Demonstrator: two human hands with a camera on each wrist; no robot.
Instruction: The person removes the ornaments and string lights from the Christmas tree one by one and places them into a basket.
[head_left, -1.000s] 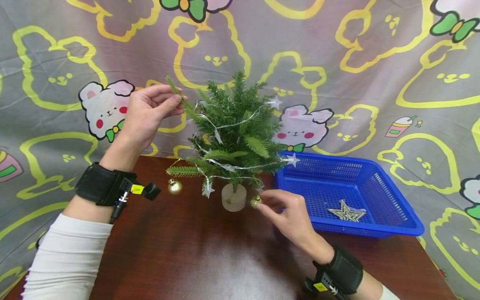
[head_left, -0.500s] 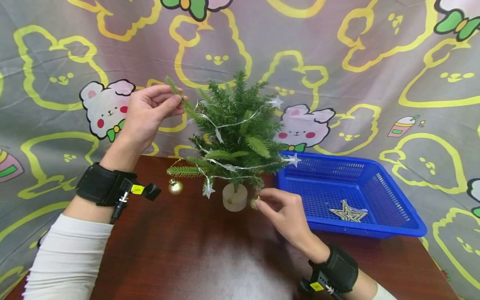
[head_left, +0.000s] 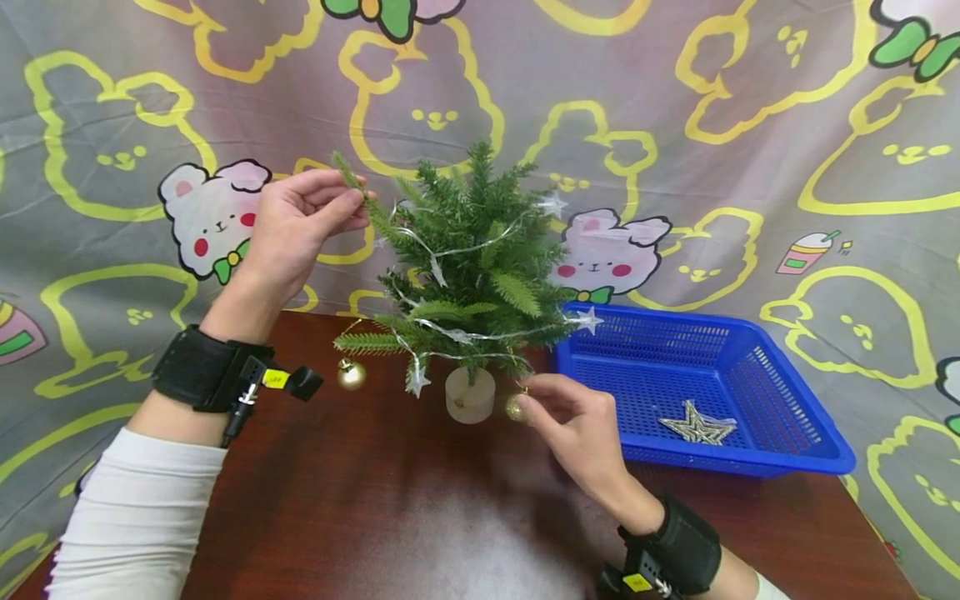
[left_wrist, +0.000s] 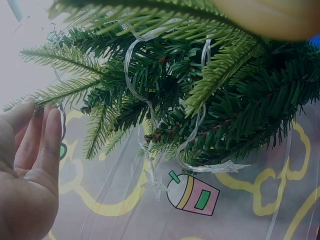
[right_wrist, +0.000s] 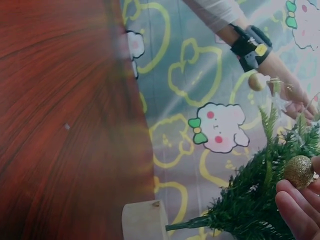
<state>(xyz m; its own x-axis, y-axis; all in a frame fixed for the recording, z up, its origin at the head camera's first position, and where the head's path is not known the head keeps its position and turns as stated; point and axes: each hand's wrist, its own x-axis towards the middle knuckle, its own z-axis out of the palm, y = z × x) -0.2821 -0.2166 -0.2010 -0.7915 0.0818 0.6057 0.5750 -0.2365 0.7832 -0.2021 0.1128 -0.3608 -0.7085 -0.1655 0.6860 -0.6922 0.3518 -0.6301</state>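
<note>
A small artificial Christmas tree [head_left: 468, 275] stands upright on a round pale base [head_left: 470, 397]. Clear string lights with star-shaped covers wind around it. My left hand [head_left: 303, 218] pinches a light green branch tip [left_wrist: 65, 95] at the tree's upper left. Low on the right side, near the base, my right hand [head_left: 573, 425] holds a gold glitter ball ornament [right_wrist: 299, 171] between thumb and fingers. Its loop is faintly visible by the fingertips; whether it touches a branch I cannot tell. A smooth gold ball ornament [head_left: 351, 374] hangs from a lower left branch.
Right of the tree, a blue perforated plastic basket [head_left: 787, 461] sits on the brown wooden table [head_left: 390, 508]. Inside the basket lies a gold glitter star [head_left: 699, 423]. Behind the table hangs a grey patterned cloth [head_left: 247, 108].
My right hand has shifted slightly beside the tree base, and the glitter ball now shows further out from the fingertips. The left hand keeps its pinch on the branch, unmoved.
</note>
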